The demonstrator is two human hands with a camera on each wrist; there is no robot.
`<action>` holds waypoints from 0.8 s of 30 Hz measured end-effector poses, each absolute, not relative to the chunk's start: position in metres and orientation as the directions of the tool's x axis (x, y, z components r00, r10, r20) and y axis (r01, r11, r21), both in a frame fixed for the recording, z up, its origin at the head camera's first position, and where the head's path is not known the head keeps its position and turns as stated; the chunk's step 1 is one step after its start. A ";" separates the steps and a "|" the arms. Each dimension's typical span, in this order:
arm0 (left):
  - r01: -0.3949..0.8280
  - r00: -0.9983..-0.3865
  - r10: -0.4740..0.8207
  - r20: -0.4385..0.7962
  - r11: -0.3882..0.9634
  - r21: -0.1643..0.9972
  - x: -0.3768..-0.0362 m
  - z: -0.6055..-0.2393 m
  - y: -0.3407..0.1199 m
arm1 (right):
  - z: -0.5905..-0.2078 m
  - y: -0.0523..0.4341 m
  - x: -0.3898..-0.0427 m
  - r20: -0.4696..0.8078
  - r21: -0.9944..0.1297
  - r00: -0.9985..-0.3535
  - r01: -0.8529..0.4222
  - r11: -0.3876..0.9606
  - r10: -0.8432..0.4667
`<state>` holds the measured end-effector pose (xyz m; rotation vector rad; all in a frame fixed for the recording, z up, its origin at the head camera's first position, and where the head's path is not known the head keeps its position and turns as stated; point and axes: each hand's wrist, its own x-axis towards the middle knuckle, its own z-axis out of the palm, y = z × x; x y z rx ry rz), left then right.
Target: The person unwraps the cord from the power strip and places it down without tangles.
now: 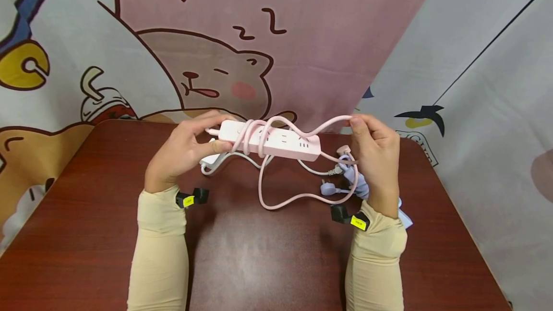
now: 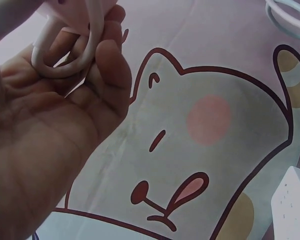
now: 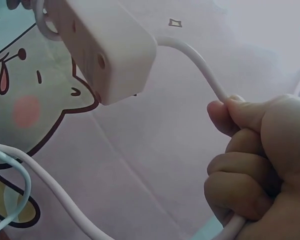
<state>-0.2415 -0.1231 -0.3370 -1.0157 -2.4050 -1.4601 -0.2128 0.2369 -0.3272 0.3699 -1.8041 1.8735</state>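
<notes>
A pale pink power strip (image 1: 294,150) is held up above the table, tilted slightly down to the right. My left hand (image 1: 177,150) grips its left end, thumb in front and fingers behind; in the left wrist view a loop of cord (image 2: 65,70) lies against those fingers. The pink cord (image 1: 272,119) is wound several times around the strip's left half. To the right, my right hand (image 1: 380,160) pinches the cord between thumb and forefinger, with the other fingers curled over a lower stretch. From that hand a loose loop of cord hangs below the strip, near a pink plug (image 1: 343,150).
On the dark red-brown table (image 1: 259,263), a white power strip (image 1: 211,160) lies behind my left hand. A lavender cord bundle (image 1: 356,179) with a plug (image 1: 328,189) lies beside my right wrist. A cartoon-printed cloth (image 1: 319,61) hangs behind the table.
</notes>
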 end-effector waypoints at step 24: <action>0.581 -0.812 0.294 0.504 0.325 0.746 -0.247 -0.340 -0.120 | -0.325 0.241 -0.208 0.601 -0.773 -0.799 -0.578 -0.261 -0.012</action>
